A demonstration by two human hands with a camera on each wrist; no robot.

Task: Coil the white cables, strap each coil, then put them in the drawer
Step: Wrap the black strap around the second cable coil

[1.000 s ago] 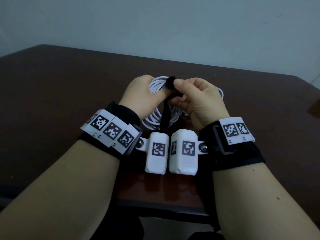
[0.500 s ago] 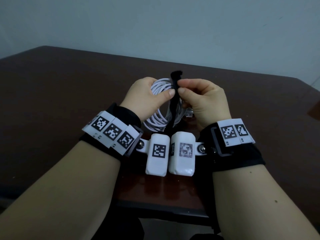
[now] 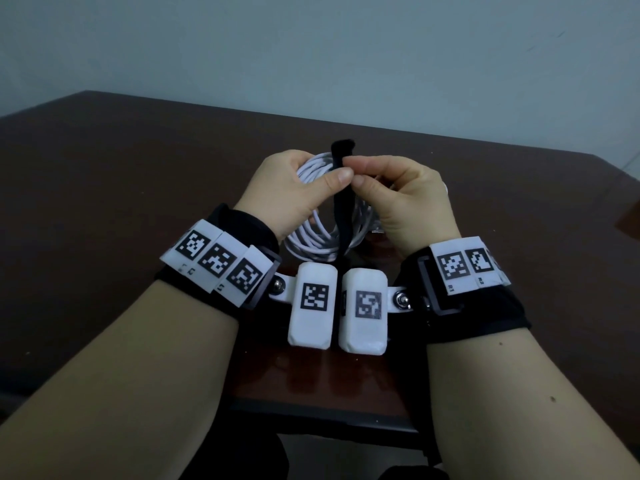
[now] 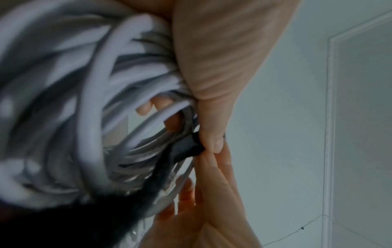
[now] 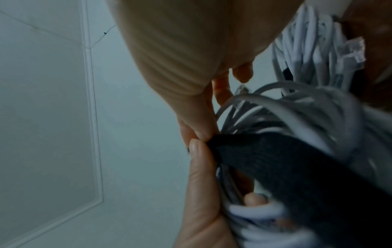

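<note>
The left hand (image 3: 291, 188) is wrapped around the left side of the white cable coil (image 3: 311, 237), fingers curled over its top and thumb laid across the strands, the thumb tip pressing against the black strap (image 3: 343, 209). The coil is held upright above the near middle of the dark brown counter (image 3: 104, 202), close to its front edge, with its lower loops hanging down between the two wrists. The strap runs up and down across the coil, its top end sticking up above the fingertips and its lower part dropping behind the white wrist-mounted cameras (image 3: 337, 303). In the right wrist view a clear cable plug (image 5: 352, 52) shows at the far side of the bundle. The right hand (image 3: 405, 202) pinches the strap between thumb and forefinger, directly against the left thumb, so both hands are clamped together on coil and strap.
</note>
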